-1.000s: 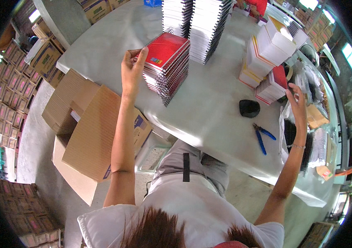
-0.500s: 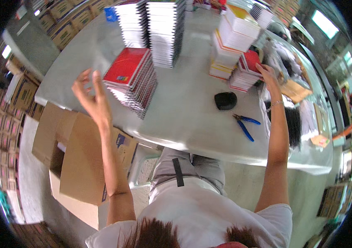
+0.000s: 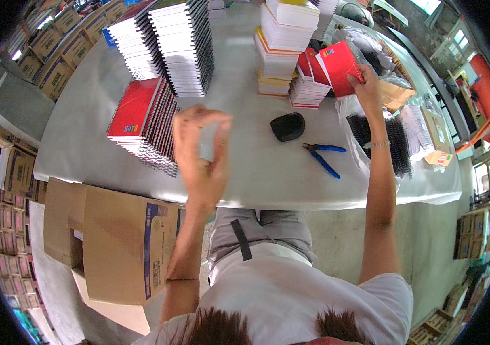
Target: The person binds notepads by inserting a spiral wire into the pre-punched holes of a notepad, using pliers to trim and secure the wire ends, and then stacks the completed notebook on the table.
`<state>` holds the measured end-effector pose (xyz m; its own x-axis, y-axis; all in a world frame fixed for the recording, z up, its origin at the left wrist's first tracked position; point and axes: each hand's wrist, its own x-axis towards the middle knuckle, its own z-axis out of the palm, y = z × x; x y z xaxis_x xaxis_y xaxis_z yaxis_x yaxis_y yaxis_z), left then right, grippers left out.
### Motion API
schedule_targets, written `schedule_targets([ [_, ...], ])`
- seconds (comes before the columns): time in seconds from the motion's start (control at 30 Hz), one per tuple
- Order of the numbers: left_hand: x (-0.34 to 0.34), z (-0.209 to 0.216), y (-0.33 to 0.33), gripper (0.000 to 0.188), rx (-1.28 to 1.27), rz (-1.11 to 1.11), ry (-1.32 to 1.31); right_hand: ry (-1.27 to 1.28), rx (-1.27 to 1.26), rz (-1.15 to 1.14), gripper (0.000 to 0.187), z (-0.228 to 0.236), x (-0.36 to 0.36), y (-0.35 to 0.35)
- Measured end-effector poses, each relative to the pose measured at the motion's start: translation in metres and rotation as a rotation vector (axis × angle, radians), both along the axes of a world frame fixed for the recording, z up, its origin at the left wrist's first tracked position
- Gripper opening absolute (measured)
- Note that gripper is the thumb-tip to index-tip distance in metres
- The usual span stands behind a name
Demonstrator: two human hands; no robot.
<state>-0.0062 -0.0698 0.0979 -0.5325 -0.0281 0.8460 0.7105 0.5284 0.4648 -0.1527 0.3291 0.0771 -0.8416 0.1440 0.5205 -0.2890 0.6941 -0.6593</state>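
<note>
- Red cover (image 3: 341, 68) sits in the right hand (image 3: 365, 85), fingers closed on its near edge, lifted off the small cover pile (image 3: 308, 86) at the far right of the table (image 3: 245, 167).
- Left hand (image 3: 201, 155) is raised over the near table edge, fingers curled loosely toward the thumb, gripping nothing.
- Finished work, as I judge it: a slanting stack of bound red notebooks (image 3: 144, 123) at the left, with taller white-edged stacks (image 3: 167, 46) beyond it.
- Left to do, as it seems: paper blocks (image 3: 282, 43) at the far middle and black spiral coils (image 3: 383, 138) at the right are unused.
- Blue pliers (image 3: 322, 156) and a black lump (image 3: 288, 126) lie untouched between the hands.
- An open carton (image 3: 115, 241) stands on the floor, near left.
</note>
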Motion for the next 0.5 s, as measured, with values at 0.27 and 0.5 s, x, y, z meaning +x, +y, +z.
schedule_targets([
  [0.27, 0.016, 0.023, 0.054, 0.022, -0.397, -0.024, -0.162, -0.151, 0.317, 0.495, 0.03, 0.05, 0.147, -0.121],
  [0.5, 0.015, 0.004, 0.029, 0.017, -0.576, -0.103, -0.459, -0.293, -0.016, 0.396, 0.028, 0.032, 0.129, -0.039],
])
